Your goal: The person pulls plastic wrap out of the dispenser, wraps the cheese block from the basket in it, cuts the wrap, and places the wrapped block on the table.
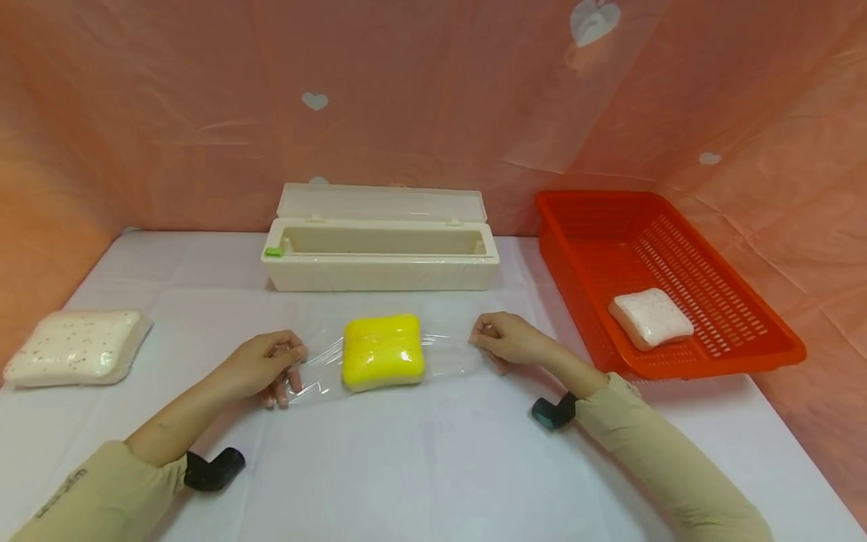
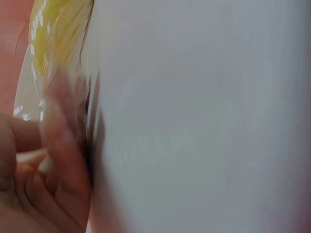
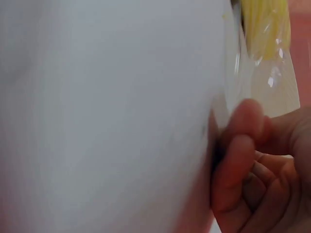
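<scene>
A yellow block [image 1: 382, 352] with rounded corners lies in the middle of the table, clear plastic film [image 1: 447, 354] around it and stretching out on both sides. At its left, the left hand [image 1: 266, 367] pinches one end of the film; in the left wrist view the film covers some of that hand's fingers [image 2: 60, 121]. The right hand [image 1: 509, 339] pinches the other end between thumb and fingers, close to the table. In the right wrist view its fingers [image 3: 238, 165] are curled beside the film, with the yellow block [image 3: 266, 26] beyond.
Behind the block stands a long white box [image 1: 379, 272] with its lid raised and a green piece at its left end. A red basket [image 1: 589, 301] at the right holds a wrapped white block [image 1: 652, 318]. A larger speckled white block [image 1: 77, 348] lies at the far left.
</scene>
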A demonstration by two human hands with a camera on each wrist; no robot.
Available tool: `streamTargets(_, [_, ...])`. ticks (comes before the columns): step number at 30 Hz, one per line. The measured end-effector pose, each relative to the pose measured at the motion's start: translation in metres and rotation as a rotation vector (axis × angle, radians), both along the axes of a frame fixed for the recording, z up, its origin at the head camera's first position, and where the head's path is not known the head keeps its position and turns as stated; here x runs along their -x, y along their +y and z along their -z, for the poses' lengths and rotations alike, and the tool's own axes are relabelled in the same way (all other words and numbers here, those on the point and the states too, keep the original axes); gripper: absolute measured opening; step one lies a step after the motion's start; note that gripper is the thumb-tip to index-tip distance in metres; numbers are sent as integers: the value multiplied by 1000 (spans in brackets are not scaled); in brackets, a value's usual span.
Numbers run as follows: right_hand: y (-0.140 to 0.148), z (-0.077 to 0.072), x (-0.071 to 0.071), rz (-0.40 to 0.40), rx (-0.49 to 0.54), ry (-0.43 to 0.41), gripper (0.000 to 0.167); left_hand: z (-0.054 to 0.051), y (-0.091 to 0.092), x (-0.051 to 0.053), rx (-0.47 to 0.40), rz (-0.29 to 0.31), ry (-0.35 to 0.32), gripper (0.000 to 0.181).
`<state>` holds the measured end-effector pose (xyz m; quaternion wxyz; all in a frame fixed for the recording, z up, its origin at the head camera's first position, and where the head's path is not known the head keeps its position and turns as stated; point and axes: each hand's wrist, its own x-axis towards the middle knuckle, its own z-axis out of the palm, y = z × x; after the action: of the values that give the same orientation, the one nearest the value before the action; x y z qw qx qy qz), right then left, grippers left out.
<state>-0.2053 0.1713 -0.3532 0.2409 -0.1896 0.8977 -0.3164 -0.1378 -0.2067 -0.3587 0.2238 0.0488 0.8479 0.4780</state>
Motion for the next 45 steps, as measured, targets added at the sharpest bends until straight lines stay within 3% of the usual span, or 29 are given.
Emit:
streamTargets(4, [4,-1,-2,30,21,22,16,0,-9,-3,-114,-24,-89,32])
streamTargets(7, [2,-6,-5,63,68,85,17,-4,-11,-8,-115,-99,-66,37])
streamTargets(9, [-2,-11,-9,72,92,183,15,-10,-9,-11,-17,-146,57,37])
streamTargets(11, [-9,-15,-13,44,130,278,12,-17,-4,-15,109,-178,233,33])
streamTargets(14, [-20,-19,-19,-76,199,367,19,-25,9,-20,262,-182,503,20])
streamTargets(17, [-31,-19,-25,-221,204,394,42,-26,25,-24,273,-107,686,12])
streamTargets(21, [-42,-17,-29,-351,118,379,63,-23,41,-26,303,81,793,24])
streamTargets(25, [-49,-16,-31,-409,73,330,68,-18,49,-24,340,204,780,45])
streamTargets(31, [-59,-13,-28,-410,46,278,69,-11,58,-11,319,248,632,68])
streamTargets(34, [-62,-11,-25,-398,91,329,63,-8,61,-4,286,250,591,67])
streamTargets(37, [-61,-11,-21,-356,182,318,57,-8,60,0,216,242,585,61])
streamTargets(45, [-53,-5,-3,-230,424,110,47,-9,47,11,-6,174,529,67])
